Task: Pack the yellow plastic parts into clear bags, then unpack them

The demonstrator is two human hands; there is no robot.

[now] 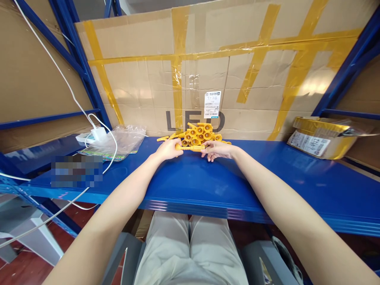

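Observation:
A slim yellow plastic piece [192,148] with a ribbed part at its right is held level between my hands, just above the blue shelf. My left hand [167,150] is closed round its left end. On the right end, the thumb and fingers of my right hand [218,150] pinch it, the other fingers hanging loosely curled. Right behind it lies a pile of similar yellow pieces [200,133], most with round, flared open ends facing me. A few at the left of the pile lie sideways. What sits inside the flared ends is too small to tell.
A large taped cardboard sheet [148,91] stands behind the blue shelf [202,182]. At the left are clear plastic bags [127,139], a white plug strip [96,135], trailing white cables and a blurred-out object [76,170]. An open carton [322,138] stands at the right.

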